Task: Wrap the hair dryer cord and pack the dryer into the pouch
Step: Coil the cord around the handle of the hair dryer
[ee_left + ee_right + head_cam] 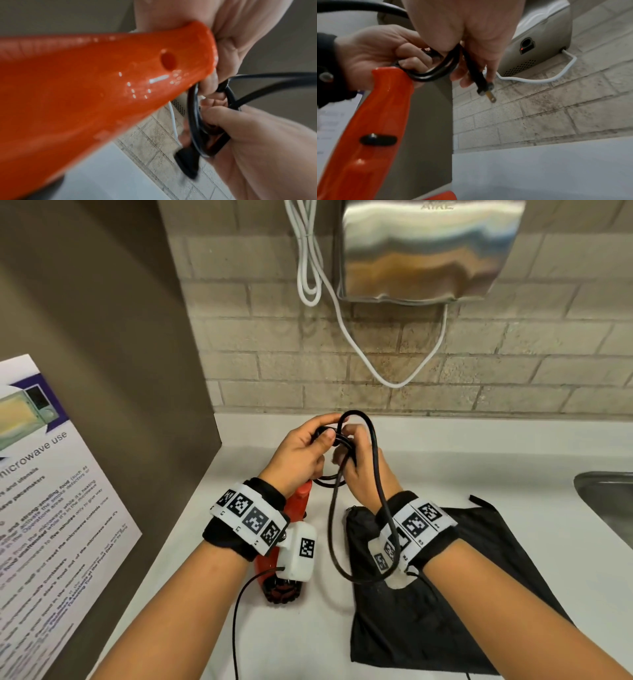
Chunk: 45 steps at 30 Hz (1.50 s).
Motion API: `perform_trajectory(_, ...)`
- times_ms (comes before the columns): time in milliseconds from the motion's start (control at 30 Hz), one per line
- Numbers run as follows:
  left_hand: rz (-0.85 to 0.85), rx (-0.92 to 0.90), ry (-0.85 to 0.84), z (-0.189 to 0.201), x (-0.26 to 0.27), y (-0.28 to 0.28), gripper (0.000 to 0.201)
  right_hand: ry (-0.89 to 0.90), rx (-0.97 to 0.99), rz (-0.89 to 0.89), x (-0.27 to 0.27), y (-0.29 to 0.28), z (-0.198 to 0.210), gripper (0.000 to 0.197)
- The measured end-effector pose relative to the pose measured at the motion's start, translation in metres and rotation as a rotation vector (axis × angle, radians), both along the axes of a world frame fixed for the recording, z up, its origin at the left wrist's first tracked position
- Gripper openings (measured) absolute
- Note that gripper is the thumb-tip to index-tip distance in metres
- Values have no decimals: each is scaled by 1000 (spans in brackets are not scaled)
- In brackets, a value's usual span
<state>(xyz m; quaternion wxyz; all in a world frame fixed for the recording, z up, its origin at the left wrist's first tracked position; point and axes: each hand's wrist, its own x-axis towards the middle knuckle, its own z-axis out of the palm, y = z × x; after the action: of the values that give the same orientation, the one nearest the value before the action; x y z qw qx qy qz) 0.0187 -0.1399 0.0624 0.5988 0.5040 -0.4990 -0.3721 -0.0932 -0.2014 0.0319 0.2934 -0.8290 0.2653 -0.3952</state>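
Cord (pixel 375 474) coils pinched btwn both hands; dryer (pixel 297 508) hanging under left hand (pixel 298 457).

Shared office kitchenette: steel sink (pixel 606 501), wall hand dryer (pixel 424 251), microwave-use notice (pixel 44 508), white counter (pixel 479 474), brick-tile wall.

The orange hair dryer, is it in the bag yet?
Out. The orange plastic hair dryer is beside the flat black fabric pouch, on the white counter.
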Motion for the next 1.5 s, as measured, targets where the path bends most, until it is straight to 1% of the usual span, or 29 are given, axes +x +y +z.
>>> perform_trajectory(67, 25, -18, -5, 1, 3, 0, 24, 124, -16, 27, -7, -2, -6, 17)
perform_trajectory(133, 69, -34, 11, 1, 8, 0, 23, 242, -83, 24, -19, -7, -18, 19)
perform_trajectory(167, 91, -37, 22, 2, 11, 1, 24, 290, -97, -5, -25, -10, -26, 21)
perform_trajectory(233, 114, -34, 37, 3, 17, 2, 24, 420, -53, -150, -35, -20, -43, 22)
perform_trajectory(267, 114, -31, 45, 3, 19, 2, 24, 482, 26, -243, -40, -29, -52, 23)
perform_trajectory(300, 110, -28, 51, 3, 20, 3, 24, 572, 118, -321, -44, -38, -60, 24)
perform_trajectory(367, 98, -22, 48, 4, 20, 4, 24, 877, 259, -388, -51, -49, -72, 30)
perform_trajectory(400, 92, -20, 43, 3, 19, 4, 24, 1022, 284, -404, -55, -54, -76, 33)
perform_trajectory(467, 90, -23, 42, 3, 18, 5, 24, 1230, 299, -407, -63, -58, -79, 36)
perform_trajectory(533, 97, -33, 55, 3, 19, 5, 22, 1359, 324, -373, -72, -66, -84, 38)
perform_trajectory(567, 98, -40, 62, 3, 21, 5, 21, 1401, 374, -380, -76, -66, -84, 41)
perform_trajectory(633, 91, -53, 61, 3, 25, 6, 20, 1451, 405, -373, -83, -72, -91, 47)
perform_trajectory(667, 85, -56, 55, 2, 27, 6, 19, 1464, 378, -367, -87, -73, -96, 46)
perform_trajectory(733, 71, -56, 44, 2, 28, 6, 20, 1421, 318, -392, -89, -74, -99, 41)
perform_trajectory(767, 64, -56, 39, 2, 27, 6, 20, 1344, 307, -423, -88, -75, -98, 37)
perform_trajectory(800, 57, -54, 33, 2, 26, 6, 20, 1191, 292, -433, -85, -74, -94, 31)
perform_trajectory(833, 48, -52, 29, 2, 24, 5, 19, 1003, 278, -407, -81, -71, -87, 26)
perform_trajectory(900, 35, -46, 27, 2, 19, 2, 18, 577, 270, -297, -65, -55, -61, 22)
perform_trajectory(967, 27, -41, 26, 1, 14, 0, 17, 195, 185, -184, -45, -32, -25, 20)
perform_trajectory(1033, 24, -39, 12, 1, 11, -2, 18, -88, 124, -76, -30, -8, 8, 18)
perform_trajectory(1067, 22, -40, 5, 0, 10, -2, 19, -181, 111, -29, -26, 2, 20, 17)
perform_trajectory(1133, 14, -41, -4, 0, 9, -3, 20, -266, 116, 48, -20, 16, 35, 13)
perform_trajectory(1200, 10, -41, -16, 0, 11, -4, 20, -287, 153, 88, -13, 22, 41, 14)
perform_trajectory(1333, 12, -39, -43, 0, 11, -4, 19, -273, 227, 87, -8, 19, 33, 26)
perform_trajectory(1433, 7, -26, -52, -1, 11, -3, 19, -225, 163, 48, -7, 14, 29, 35)
perform_trajectory(1500, -13, -23, -59, 0, 11, -2, 20, -207, 149, 48, -6, 10, 27, 35)
